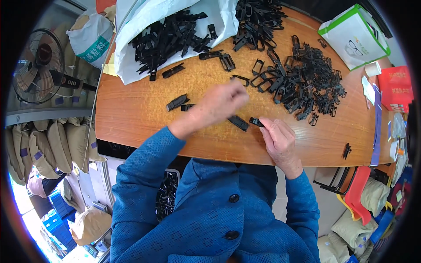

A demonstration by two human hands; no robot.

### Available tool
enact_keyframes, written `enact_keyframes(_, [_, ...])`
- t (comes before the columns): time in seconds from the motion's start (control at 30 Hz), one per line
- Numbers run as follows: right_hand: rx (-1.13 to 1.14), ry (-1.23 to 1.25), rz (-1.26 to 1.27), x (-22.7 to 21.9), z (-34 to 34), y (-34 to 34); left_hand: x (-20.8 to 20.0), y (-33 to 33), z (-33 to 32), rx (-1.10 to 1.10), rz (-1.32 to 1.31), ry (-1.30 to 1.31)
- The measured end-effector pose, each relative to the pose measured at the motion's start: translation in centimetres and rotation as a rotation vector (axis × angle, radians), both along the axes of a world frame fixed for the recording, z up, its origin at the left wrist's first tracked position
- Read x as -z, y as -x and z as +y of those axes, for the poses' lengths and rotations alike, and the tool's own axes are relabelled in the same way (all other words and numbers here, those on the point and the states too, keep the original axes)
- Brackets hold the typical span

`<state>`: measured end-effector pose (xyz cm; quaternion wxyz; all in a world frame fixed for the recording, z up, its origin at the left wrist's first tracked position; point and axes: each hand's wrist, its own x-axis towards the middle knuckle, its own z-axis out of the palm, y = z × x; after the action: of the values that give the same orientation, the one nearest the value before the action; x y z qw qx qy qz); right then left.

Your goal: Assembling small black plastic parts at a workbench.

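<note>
My right hand (280,139) pinches a small black plastic part (255,121) between thumb and fingers, just above the table near its front edge. My left hand (221,103) is reaching over the middle of the table. Motion smears its fingers, so I cannot tell whether they hold anything. Close to those fingertips lies a black open-frame piece (240,79). Between my hands a long black clip-like part (238,123) rests on the wood. Another black part (177,102) lies left of my left hand, and a smaller one is partly covered by that wrist.
A white sack (127,57) at the far left spills black parts (175,37). At the right sits a heap of black frame pieces (307,79), with another pile (258,24) behind. A white-and-green bag (355,39) and a red box (397,87) stand far right.
</note>
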<state>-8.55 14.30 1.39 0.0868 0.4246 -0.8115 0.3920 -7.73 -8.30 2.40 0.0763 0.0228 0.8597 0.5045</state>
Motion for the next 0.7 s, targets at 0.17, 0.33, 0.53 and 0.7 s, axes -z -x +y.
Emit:
enact_keyframes(0.17, [0.010,0.020,-0.098,0.9,-1.0,0.6,1.0,4.3,-6.5,-0.252,0.358,0.795])
enact_keyframes(0.33, [0.013,0.018,-0.155,1.0,-1.4,0.5,2.3,4.8,-7.5,-0.217,0.628,1.013])
enact_keyframes(0.53, [0.099,-0.014,-0.356,0.5,-0.2,-0.8,2.0,2.1,-6.1,-0.356,0.406,0.608])
enact_keyframes(0.7, [0.023,0.276,-0.742,-0.6,-0.7,-1.2,-1.8,-1.3,-3.2,-0.304,-0.233,-0.615])
